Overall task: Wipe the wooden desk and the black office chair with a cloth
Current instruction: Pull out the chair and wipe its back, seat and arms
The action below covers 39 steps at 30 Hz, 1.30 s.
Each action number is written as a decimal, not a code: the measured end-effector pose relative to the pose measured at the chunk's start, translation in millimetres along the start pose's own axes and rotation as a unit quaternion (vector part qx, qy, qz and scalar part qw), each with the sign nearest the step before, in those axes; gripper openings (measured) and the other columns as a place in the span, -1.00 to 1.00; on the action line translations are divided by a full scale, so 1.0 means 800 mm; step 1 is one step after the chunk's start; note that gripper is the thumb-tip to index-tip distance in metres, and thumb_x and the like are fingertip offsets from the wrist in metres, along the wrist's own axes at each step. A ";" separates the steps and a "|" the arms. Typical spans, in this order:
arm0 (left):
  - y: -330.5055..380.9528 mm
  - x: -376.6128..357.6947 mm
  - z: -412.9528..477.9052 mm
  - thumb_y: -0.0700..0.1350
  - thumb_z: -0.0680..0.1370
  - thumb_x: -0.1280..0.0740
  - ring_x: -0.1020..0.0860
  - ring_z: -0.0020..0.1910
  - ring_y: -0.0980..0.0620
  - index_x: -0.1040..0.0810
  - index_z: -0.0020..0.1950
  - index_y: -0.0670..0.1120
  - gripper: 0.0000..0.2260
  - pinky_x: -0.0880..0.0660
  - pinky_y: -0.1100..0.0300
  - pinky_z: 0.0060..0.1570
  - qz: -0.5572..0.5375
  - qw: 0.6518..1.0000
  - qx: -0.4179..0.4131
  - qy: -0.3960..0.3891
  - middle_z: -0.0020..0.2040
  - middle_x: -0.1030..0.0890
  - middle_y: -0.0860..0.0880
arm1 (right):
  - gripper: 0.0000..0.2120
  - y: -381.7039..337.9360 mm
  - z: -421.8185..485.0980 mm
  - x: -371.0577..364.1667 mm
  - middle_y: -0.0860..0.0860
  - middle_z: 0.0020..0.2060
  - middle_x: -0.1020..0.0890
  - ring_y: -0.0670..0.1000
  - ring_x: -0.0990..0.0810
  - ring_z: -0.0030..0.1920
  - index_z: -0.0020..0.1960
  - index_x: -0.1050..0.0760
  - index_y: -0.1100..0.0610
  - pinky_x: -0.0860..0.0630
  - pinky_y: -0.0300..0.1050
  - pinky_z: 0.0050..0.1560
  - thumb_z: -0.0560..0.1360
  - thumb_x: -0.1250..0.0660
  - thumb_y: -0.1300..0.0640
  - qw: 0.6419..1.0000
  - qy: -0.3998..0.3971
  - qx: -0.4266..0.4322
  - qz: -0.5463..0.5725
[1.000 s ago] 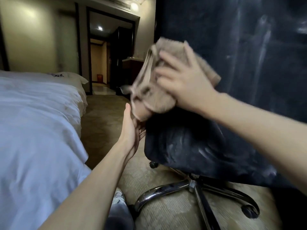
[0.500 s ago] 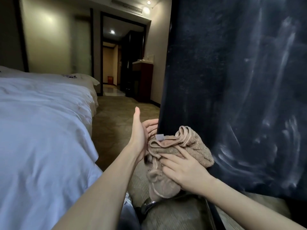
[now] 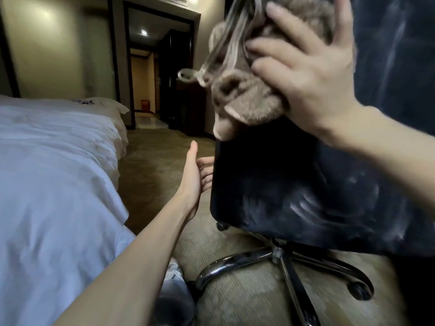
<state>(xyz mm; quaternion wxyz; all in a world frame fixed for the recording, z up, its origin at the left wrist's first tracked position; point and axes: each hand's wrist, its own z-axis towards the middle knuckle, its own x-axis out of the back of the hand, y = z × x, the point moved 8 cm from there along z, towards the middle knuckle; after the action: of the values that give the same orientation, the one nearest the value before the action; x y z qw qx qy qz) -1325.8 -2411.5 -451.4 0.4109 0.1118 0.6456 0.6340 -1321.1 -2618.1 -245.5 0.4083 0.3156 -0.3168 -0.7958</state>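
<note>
The black office chair fills the right side, its back turned toward me and streaked with wipe marks. My right hand presses a bunched tan cloth flat against the upper left part of the chair back, fingers spread. My left hand is lower down with straight fingers, touching the chair back's left edge; its fingertips are hidden behind that edge. The wooden desk is not in view.
A bed with white sheets runs along the left. Carpet lies between bed and chair. The chair's chrome star base with castors stands at the bottom. A dark doorway and cabinet are at the back.
My right hand has swept the cloth from low on the chair back up to its upper part. The left hand stays at the chair's left edge.
</note>
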 end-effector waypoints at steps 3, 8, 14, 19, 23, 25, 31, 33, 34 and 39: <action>0.000 0.002 0.001 0.38 0.63 -0.09 -0.28 -0.25 0.03 -0.61 0.13 -0.18 -0.35 -0.18 0.18 -0.24 -0.005 1.000 -0.001 0.005 0.10 -0.31 -0.11 | -0.76 0.009 0.000 -0.011 -0.05 0.18 -0.71 0.13 -0.56 0.38 -0.01 -0.67 0.08 -0.33 0.46 0.30 0.71 -0.25 0.14 0.998 -0.028 -0.052 0.011; 0.004 -0.005 -0.004 0.38 0.63 -0.08 -0.33 -0.21 -0.11 -0.67 -0.01 -0.05 -0.41 -0.21 0.17 -0.22 -0.018 1.000 0.001 -0.012 -0.04 -0.38 -0.07 | -0.78 -0.085 -0.085 -0.029 0.07 0.10 -0.73 0.18 -0.60 0.34 -0.11 -0.67 0.14 -0.22 0.59 0.39 0.67 -0.32 0.19 0.984 -0.117 -0.043 0.129; -0.002 -0.004 -0.005 0.43 0.62 -0.01 -0.72 0.06 -0.12 -0.65 0.24 -0.18 -0.25 -0.58 -0.01 0.09 0.001 0.999 0.020 -0.047 0.09 -0.73 -0.19 | -0.81 -0.224 -0.192 -0.006 0.03 0.10 -0.70 0.08 -0.59 0.32 -0.11 -0.63 0.07 -0.09 0.36 0.55 0.63 -0.29 0.18 0.950 -0.176 -0.063 0.252; -0.003 0.005 0.005 0.41 0.61 -0.13 -0.70 0.09 -0.05 -0.63 0.27 -0.08 -0.38 -0.52 0.08 0.24 0.090 0.995 -0.023 -0.032 0.06 -0.74 -0.11 | -0.76 -0.290 -0.250 0.020 -0.04 -0.15 -0.66 0.01 -0.61 0.20 -0.16 -0.56 0.05 -0.10 0.26 0.61 0.64 -0.26 0.24 0.932 -0.218 0.074 0.280; -0.003 0.006 0.010 0.14 0.54 -0.49 -0.71 0.02 0.09 -0.62 0.21 -0.03 -0.66 -0.59 0.28 0.01 0.188 0.978 -0.082 -0.039 0.00 -0.75 0.02 | -0.70 -0.287 -0.251 0.027 -0.03 -0.25 -0.61 0.04 -0.62 0.13 -0.19 -0.52 0.07 -0.04 0.27 0.62 0.65 -0.19 0.29 0.914 -0.220 0.182 0.289; -0.008 0.013 0.013 -0.03 0.56 -0.51 -0.70 -0.15 0.20 -0.66 0.11 -0.09 -0.80 -0.54 0.39 -0.16 0.229 0.967 -0.113 -0.020 -0.16 -0.74 0.09 | -0.72 -0.266 -0.224 0.030 0.01 -0.28 -0.58 0.08 -0.63 0.13 -0.21 -0.52 0.09 -0.16 0.34 0.56 0.64 -0.24 0.30 0.912 -0.198 0.170 0.318; -0.009 0.034 0.023 -0.10 0.44 -0.36 -0.55 -0.23 -0.11 -0.53 -0.26 -0.09 -0.89 -0.47 0.06 -0.20 0.392 0.910 -0.105 0.085 -0.28 -0.61 -0.05 | -0.69 -0.109 -0.087 0.002 0.14 0.10 -0.72 0.16 -0.52 0.41 0.09 -0.71 0.21 -0.03 0.32 0.58 0.70 -0.17 0.22 0.961 -0.129 -0.023 0.244; -0.004 0.037 0.021 -0.01 0.56 -0.40 -0.54 -0.26 0.00 -0.52 -0.28 -0.05 -0.75 -0.42 0.08 -0.24 0.398 0.902 -0.125 0.109 -0.32 -0.61 0.03 | -0.78 -0.053 -0.037 0.010 0.04 -0.09 -0.75 0.12 -0.65 0.27 -0.09 -0.72 0.11 -0.21 0.48 0.46 0.65 -0.33 0.21 0.990 -0.034 -0.002 0.138; -0.006 0.038 0.023 0.08 0.60 -0.39 -0.55 -0.23 0.06 -0.56 -0.24 -0.03 -0.73 -0.45 0.09 -0.20 0.378 0.911 -0.127 0.105 -0.29 -0.63 0.08 | -0.77 -0.026 -0.016 0.012 0.00 -0.15 -0.74 0.10 -0.67 0.23 -0.14 -0.70 0.09 -0.26 0.51 0.39 0.65 -0.35 0.18 0.996 -0.001 0.005 0.089; -0.017 0.043 0.042 0.21 0.62 -0.33 -0.58 0.01 0.22 -0.59 0.17 -0.02 -0.68 -0.48 0.27 -0.05 0.292 0.949 -0.085 0.084 0.02 -0.63 0.14 | -0.66 0.077 0.055 -0.048 -0.04 0.04 -0.71 0.09 -0.54 0.40 0.07 -0.64 0.07 -0.22 0.48 0.44 0.73 -0.08 0.15 0.982 -0.176 -0.049 -0.042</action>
<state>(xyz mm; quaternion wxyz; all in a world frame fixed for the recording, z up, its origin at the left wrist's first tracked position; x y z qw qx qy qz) -1320.2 -2366.4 -472.1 0.1603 0.2066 0.5605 0.7858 -1309.0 -2602.9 -162.8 0.3272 0.1630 -0.3311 -0.8699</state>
